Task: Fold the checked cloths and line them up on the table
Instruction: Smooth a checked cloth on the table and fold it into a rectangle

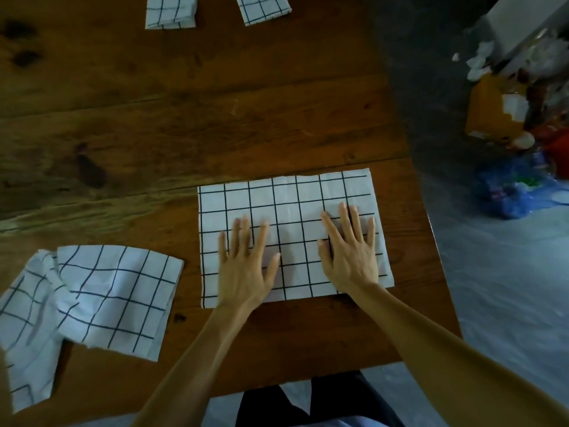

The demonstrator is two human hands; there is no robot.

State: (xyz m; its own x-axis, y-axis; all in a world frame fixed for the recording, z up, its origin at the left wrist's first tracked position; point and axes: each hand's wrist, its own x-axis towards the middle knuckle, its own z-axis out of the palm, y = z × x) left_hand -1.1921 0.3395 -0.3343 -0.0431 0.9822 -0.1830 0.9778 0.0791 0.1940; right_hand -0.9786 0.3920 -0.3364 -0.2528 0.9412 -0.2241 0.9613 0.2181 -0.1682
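At the near edge of the bench [277, 343], two bare forearms reach forward from the person's body, side by side and a little apart. Both hands lie palm down on a checked cloth [289, 211] spread flat near the bench's near right corner. The left hand [244, 266] rests on the cloth's near left part, its fingers straight and slightly spread, gripping nothing. The right hand [351, 254] rests on the cloth's right half, fingers likewise straight and fanned, flat on the fabric. Toward the near left corner lies a rumpled pile of checked cloths [92, 300], loosely heaped, apart from the flat one. At the far edge sit two folded cloths, the left folded cloth [171, 10] and the right folded cloth [263, 7], near each other but not touching, both cut off by the frame.
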